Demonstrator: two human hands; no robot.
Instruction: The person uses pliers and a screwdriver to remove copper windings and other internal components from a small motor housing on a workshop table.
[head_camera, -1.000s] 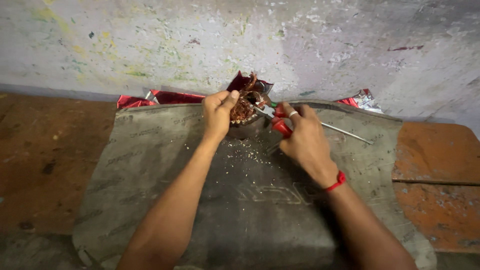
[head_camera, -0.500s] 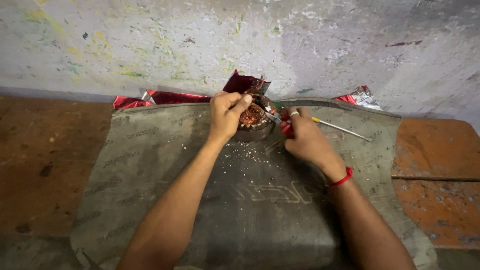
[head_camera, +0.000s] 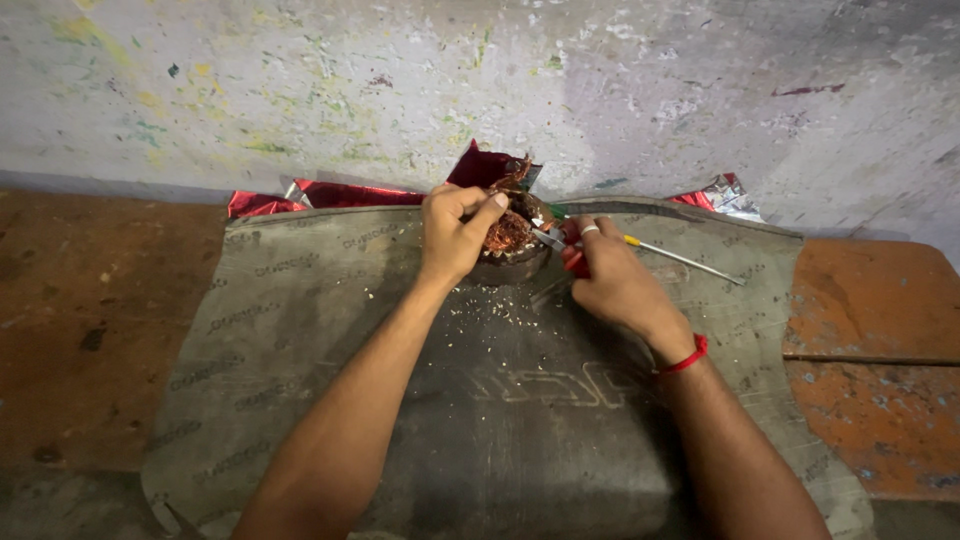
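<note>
Motor stator with copper windings (head_camera: 508, 238) at the far middle of a grey rubber mat (head_camera: 300, 330), close to the paint-flecked wall (head_camera: 300, 80). Sits on its round rim, open face tilted up and toward the wall; loose coppery wire ends sticking up at the far side. Axis of the ring runs roughly up and away, not flat along the mat.

Left hand (head_camera: 455, 235) wrapped over the stator's near-left side, thumb and fingers closed on the rim, steadying it.

Right hand (head_camera: 610, 280) just right of the stator, grip closed around red-handled pliers (head_camera: 562, 248). Pliers' long axis roughly level, nose pointing left into the windings; metal tip touching the copper. Whether the nose bites a wire: cannot tell. Red thread band on that wrist.

Screwdriver (head_camera: 680, 258) lying on the mat past the right hand, long axis slanting from upper left to lower right, thin shaft pointing right.

Pale chips scattered on the mat below the stator. Red foil wrapper (head_camera: 340, 193) between mat edge and wall. Reddish-brown floor (head_camera: 90, 300) on both sides.
</note>
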